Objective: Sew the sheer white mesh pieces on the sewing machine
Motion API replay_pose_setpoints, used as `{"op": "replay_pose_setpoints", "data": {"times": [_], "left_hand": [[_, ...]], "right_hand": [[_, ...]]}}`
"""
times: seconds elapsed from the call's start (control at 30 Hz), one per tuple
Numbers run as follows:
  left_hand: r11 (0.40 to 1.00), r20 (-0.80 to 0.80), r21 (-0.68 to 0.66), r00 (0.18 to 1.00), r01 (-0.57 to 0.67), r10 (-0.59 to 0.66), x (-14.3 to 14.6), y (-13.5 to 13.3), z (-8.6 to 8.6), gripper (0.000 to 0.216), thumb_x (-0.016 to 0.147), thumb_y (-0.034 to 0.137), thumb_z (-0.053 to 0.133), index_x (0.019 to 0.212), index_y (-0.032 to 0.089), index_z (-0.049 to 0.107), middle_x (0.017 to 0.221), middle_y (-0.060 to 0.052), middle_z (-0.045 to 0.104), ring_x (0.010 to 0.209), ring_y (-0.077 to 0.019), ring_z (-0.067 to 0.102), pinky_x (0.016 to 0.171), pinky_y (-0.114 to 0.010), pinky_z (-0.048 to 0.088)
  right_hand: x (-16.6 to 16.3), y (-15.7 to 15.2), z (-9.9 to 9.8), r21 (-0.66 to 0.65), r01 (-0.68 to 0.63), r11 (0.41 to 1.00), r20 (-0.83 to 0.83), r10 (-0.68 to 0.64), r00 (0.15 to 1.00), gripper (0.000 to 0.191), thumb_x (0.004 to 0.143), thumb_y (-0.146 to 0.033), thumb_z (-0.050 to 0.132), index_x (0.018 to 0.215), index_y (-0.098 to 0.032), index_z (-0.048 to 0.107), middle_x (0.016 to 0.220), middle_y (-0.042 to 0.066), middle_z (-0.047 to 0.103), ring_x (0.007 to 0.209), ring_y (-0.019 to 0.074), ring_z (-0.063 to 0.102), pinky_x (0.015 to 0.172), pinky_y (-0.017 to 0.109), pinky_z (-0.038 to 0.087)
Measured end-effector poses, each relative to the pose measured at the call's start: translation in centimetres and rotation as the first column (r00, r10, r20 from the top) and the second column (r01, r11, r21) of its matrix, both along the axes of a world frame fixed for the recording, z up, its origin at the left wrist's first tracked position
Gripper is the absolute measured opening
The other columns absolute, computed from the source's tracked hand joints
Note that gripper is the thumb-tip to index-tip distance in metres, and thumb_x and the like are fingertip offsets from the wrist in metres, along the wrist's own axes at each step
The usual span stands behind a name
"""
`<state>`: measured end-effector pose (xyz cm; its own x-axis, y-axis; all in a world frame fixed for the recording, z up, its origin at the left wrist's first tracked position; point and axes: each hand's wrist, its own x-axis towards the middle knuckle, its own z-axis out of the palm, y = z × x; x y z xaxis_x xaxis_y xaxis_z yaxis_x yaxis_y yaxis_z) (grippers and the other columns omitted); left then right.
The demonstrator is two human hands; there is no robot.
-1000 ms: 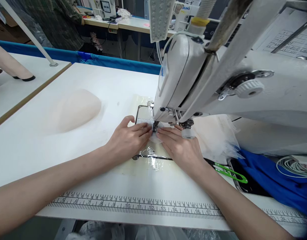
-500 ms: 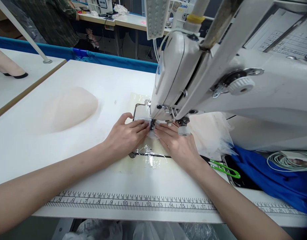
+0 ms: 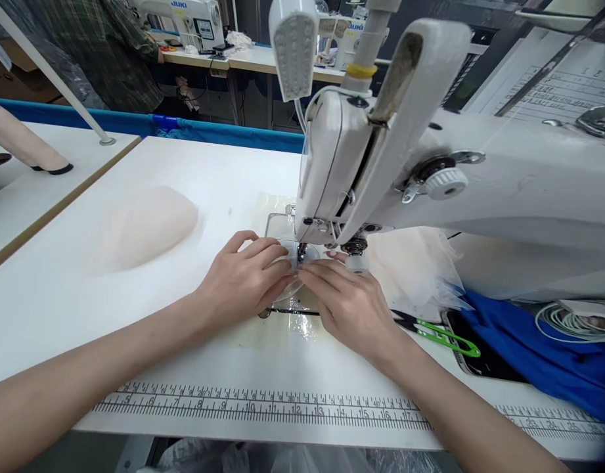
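A thin, see-through piece of fabric (image 3: 288,292) lies under the presser foot (image 3: 301,251) of the white sewing machine (image 3: 326,157). Just left of the foot, my left hand (image 3: 247,272) has its fingers curled, with the fingertips closed on the fabric edge. My right hand (image 3: 351,299) is closed on the same piece from the right, its fingertips close to the left hand's. Both hands partly hide the fabric. Beyond the right hand, a pile of pale sheer fabric (image 3: 405,266) rests under the machine arm.
A pale sheer cut piece (image 3: 157,226) lies on the left of the white table. Green-handled snips (image 3: 450,338), a black phone (image 3: 484,361), blue cloth (image 3: 543,355) and a coiled cable (image 3: 568,322) are at right. A printed ruler (image 3: 263,407) runs along the front edge. Another person (image 3: 110,56) stands behind.
My fingers have drawn back slightly towards me and bent more, and more of the sheer piece shows around the presser foot. The camera view has also shifted a little.
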<state>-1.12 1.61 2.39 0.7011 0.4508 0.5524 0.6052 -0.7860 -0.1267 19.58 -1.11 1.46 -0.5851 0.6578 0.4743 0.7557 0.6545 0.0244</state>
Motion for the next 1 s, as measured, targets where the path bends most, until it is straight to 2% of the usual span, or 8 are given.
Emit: {"op": "replay_pose_setpoints", "data": {"times": [0.13, 0.2, 0.3, 0.43, 0.5, 0.7, 0.8, 1.0], "left_hand": [[0.993, 0.048, -0.097, 0.997, 0.064, -0.059, -0.6, 0.5, -0.1, 0.025, 0.096, 0.024, 0.047, 0.083, 0.017, 0.067, 0.078, 0.000, 0.072, 0.065, -0.0137, 0.063, 0.078, -0.036, 0.041], [0.986, 0.071, -0.136, 0.993, 0.099, -0.090, -0.7, 0.7, -0.3, 0.024, 0.097, 0.021, 0.045, 0.092, 0.016, 0.068, 0.091, -0.003, 0.073, 0.078, -0.0155, 0.067, 0.082, -0.036, 0.041], [0.964, 0.039, -0.234, 0.992, 0.126, -0.121, -0.6, 0.9, -0.6, 0.027, 0.098, 0.017, 0.040, 0.107, 0.016, 0.066, 0.110, -0.005, 0.071, 0.099, -0.0171, 0.065, 0.090, -0.036, 0.041], [0.941, -0.005, -0.316, 0.992, 0.117, -0.125, -0.4, 1.0, -0.9, 0.030, 0.098, 0.023, 0.041, 0.111, 0.015, 0.066, 0.107, -0.007, 0.069, 0.096, -0.0191, 0.062, 0.090, -0.038, 0.043], [0.943, -0.023, -0.311, 0.991, 0.119, -0.133, -0.3, 0.8, -1.2, 0.030, 0.097, 0.027, 0.044, 0.111, 0.015, 0.067, 0.105, -0.009, 0.068, 0.095, -0.0207, 0.061, 0.091, -0.040, 0.045], [0.983, -0.082, -0.162, 0.992, 0.081, -0.095, -0.2, 0.1, -1.9, 0.037, 0.097, 0.037, 0.048, 0.114, 0.011, 0.067, 0.120, -0.014, 0.067, 0.117, -0.0254, 0.059, 0.105, -0.043, 0.044], [0.992, -0.120, -0.116, 0.991, 0.052, -0.066, 0.0, -0.2, -1.9, 0.042, 0.098, 0.041, 0.044, 0.119, 0.011, 0.064, 0.118, -0.013, 0.068, 0.114, -0.0246, 0.062, 0.106, -0.044, 0.044], [0.994, -0.132, -0.098, 0.989, 0.050, -0.063, 0.2, -0.4, -1.7, 0.044, 0.099, 0.042, 0.043, 0.116, 0.009, 0.066, 0.116, -0.014, 0.069, 0.112, -0.0252, 0.064, 0.109, -0.047, 0.042]], "right_hand": [[0.1, -0.4, 0.2, 0.049, 0.003, 0.999, -0.008, -0.003, 1.000, 0.038, 0.077, 0.007, 0.043, 0.086, -0.019, 0.069, 0.092, 0.000, 0.075, 0.069, 0.0125, 0.063, 0.080, 0.030, 0.044], [0.0, -0.6, 0.4, 0.048, 0.022, 0.999, -0.038, -0.020, 0.999, 0.038, 0.076, 0.007, 0.041, 0.085, -0.018, 0.068, 0.092, -0.001, 0.075, 0.068, 0.0125, 0.062, 0.081, 0.031, 0.044], [-0.2, -0.7, 0.5, -0.051, 0.016, 0.999, -0.050, -0.018, 0.999, 0.037, 0.080, 0.004, 0.041, 0.096, -0.016, 0.068, 0.102, 0.003, 0.074, 0.080, 0.0155, 0.065, 0.081, 0.032, 0.045], [-0.2, -0.4, 0.3, -0.162, 0.066, 0.985, -0.011, -0.069, 0.998, 0.028, 0.084, -0.005, 0.044, 0.096, -0.014, 0.067, 0.113, 0.008, 0.071, 0.096, 0.0222, 0.063, 0.083, 0.036, 0.047], [0.0, -0.1, 0.0, -0.166, 0.090, 0.982, 0.013, -0.089, 0.996, 0.028, 0.085, -0.008, 0.044, 0.102, -0.011, 0.066, 0.112, 0.011, 0.071, 0.097, 0.0240, 0.062, 0.086, 0.039, 0.047], [0.4, 0.5, -0.4, -0.092, 0.124, 0.988, 0.084, -0.116, 0.990, 0.036, 0.091, -0.016, 0.044, 0.122, -0.005, 0.059, 0.079, 0.010, 0.074, 0.097, 0.0276, 0.062, 0.087, 0.042, 0.047], [0.3, 0.5, -0.4, -0.083, 0.136, 0.987, 0.091, -0.128, 0.988, 0.035, 0.093, -0.019, 0.043, 0.122, -0.006, 0.060, 0.077, 0.010, 0.074, 0.099, 0.0277, 0.062, 0.087, 0.041, 0.047], [0.3, 0.5, -0.4, -0.055, 0.140, 0.989, 0.098, -0.134, 0.986, 0.034, 0.095, -0.020, 0.042, 0.120, -0.007, 0.061, 0.077, 0.010, 0.074, 0.100, 0.0269, 0.063, 0.089, 0.040, 0.045]]}}
